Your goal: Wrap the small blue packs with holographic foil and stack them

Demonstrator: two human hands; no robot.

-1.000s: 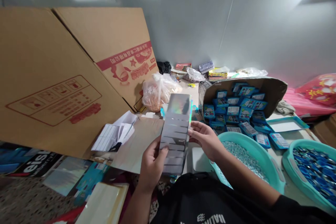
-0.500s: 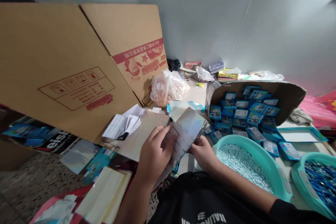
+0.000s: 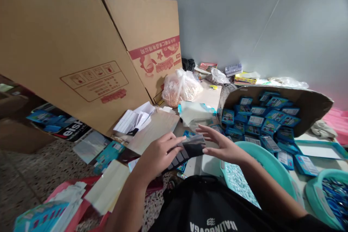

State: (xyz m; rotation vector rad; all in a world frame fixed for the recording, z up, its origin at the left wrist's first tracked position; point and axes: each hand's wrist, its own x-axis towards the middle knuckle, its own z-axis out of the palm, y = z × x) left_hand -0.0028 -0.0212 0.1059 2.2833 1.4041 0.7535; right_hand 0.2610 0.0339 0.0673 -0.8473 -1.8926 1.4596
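Note:
In front of my chest, my left hand (image 3: 160, 154) pinches a shiny sheet (image 3: 190, 149) between thumb and fingers. From this angle the sheet looks dark, with a row of pale rectangles and a silvery upper edge. My right hand (image 3: 224, 145) is at its right end, fingers apart and thumb close to the edge; whether it touches cannot be made out. Below the hands, a small blue printed pack (image 3: 181, 166) is partly hidden. Beyond them, pale sheets (image 3: 194, 112) with blue edges lie on the table, beside a large greyish sheet (image 3: 154, 130).
A big carton (image 3: 89, 43) stands at left. An open box (image 3: 312, 103) of small blue packs (image 3: 272, 127) is at right, near turquoise basins (image 3: 295, 188) of white pellets and blue pieces. A plastic bag (image 3: 181, 88) sits behind. Stacked sheets (image 3: 107, 186) lie lower left.
The silvery sheet has tipped from upright to nearly flat, showing a dark face. My right hand has moved from gripping its lower edge to spread fingers at its right end. The view shifted slightly.

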